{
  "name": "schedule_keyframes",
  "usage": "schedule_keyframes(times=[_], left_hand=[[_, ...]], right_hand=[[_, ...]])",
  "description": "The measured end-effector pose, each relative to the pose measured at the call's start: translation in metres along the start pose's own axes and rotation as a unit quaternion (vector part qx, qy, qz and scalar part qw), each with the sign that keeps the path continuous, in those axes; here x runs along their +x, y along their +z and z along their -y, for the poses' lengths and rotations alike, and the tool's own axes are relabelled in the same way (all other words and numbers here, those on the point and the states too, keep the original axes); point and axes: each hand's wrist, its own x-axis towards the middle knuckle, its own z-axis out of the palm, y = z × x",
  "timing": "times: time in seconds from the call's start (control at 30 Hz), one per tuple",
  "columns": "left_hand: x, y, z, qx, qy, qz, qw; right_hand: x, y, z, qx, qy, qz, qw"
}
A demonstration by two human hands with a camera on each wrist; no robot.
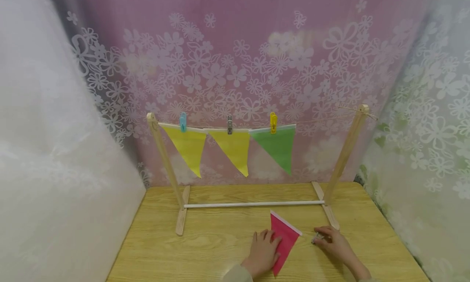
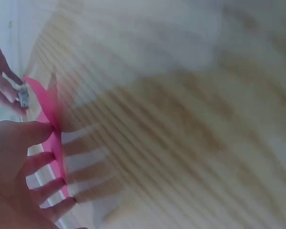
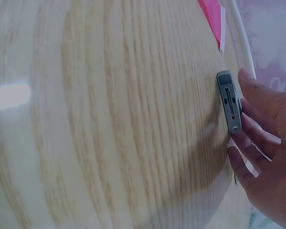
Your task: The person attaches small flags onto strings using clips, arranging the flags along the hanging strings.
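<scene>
A pink pennant lies on the wooden table in front of a wooden stand. My left hand rests on its left edge with fingers spread and straight. To the right, my right hand pinches a grey clip by its fingertips, low on the table; the right wrist view shows the grey clip against the fingers. The pink pennant's edge runs along my left fingertips.
The wooden stand holds a string with two yellow pennants and a green pennant, clipped by a blue clip, a grey one and a yellow clip. A white bar joins the feet. Curtains close in on three sides.
</scene>
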Motion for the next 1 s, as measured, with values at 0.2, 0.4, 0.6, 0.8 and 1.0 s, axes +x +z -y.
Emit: schedule_keyframes(times=[0.2,0.4,0.6,0.8,1.0], left_hand=[[0.007,-0.001,-0.002,-0.015,-0.001,0.004,0.9999],[0.041,-0.021,0.017,-0.033,-0.005,-0.019,0.9993],[0.074,-0.022,0.039,-0.084,0.012,-0.021,0.9962],[0.083,-0.009,0.058,-0.093,0.035,0.0,0.995],[0.079,0.002,0.063,-0.104,0.017,0.0,0.9944]], right_hand=[[-0.003,-0.003,-0.003,-0.032,-0.038,-0.023,0.998],[-0.006,-0.007,-0.011,-0.032,-0.042,-0.021,0.998],[-0.008,-0.006,-0.017,-0.028,-0.061,-0.033,0.997],[-0.009,-0.002,-0.016,-0.007,-0.076,-0.047,0.996],[-0.011,-0.002,-0.014,0.0,-0.057,-0.039,0.998]])
